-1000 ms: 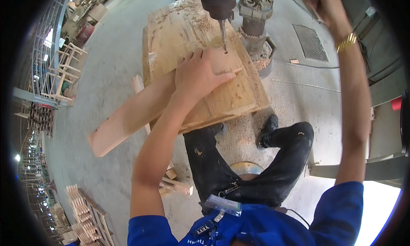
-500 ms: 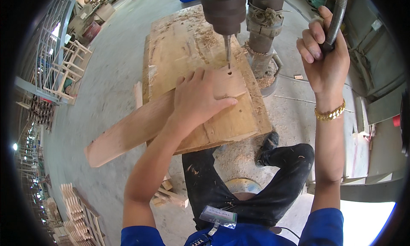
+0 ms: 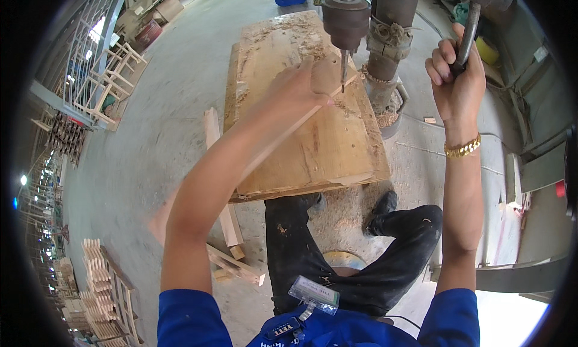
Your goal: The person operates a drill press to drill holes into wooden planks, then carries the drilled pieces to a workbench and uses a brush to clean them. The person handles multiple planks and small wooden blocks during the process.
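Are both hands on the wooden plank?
No, the left hand is on the wooden plank, but the right hand grips the dark metal lever.

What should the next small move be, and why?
I'd probably reposition the board with the left hand before working the lever with the right hand: the drill bit tip appears at the board's near edge, not well over its face.
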Available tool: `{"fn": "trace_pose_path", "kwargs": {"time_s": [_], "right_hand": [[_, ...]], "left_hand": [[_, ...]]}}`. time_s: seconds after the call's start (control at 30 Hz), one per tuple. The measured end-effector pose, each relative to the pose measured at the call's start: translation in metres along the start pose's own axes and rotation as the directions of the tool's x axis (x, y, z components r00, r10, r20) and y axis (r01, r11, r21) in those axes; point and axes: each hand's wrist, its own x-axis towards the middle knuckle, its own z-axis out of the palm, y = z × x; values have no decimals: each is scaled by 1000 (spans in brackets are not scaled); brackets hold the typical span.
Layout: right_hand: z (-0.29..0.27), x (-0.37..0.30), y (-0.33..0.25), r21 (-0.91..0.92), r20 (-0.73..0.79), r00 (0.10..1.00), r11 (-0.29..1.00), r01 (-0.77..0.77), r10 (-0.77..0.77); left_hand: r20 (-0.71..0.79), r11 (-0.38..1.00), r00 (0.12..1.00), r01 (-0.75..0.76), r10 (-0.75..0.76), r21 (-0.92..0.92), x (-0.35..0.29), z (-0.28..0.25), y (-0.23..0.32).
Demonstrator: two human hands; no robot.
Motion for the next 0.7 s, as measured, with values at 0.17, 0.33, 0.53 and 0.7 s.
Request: {"fn": "trace_pose_path", "kwargs": {"time_s": [0.17,0.33,0.53,0.7], "right_hand": [[-5,-6,-3,-107,-104,994,994,-33,22],[-8,-4,-4,-45,-23,997,997,-69,68],[-17,9,-21,-287,-64,968,925,-251,242],[-40,56,-46,-416,-135,969,876,-244,206]], "left_hand": [[215,987,967,111,-133,112,-46,-26,8],[32,978,989,141,-147,155,-51,-7,6],[90,979,986,121,-137,166,-17,9,26],[106,971,981,138,-161,198,-15,9,37]]}}
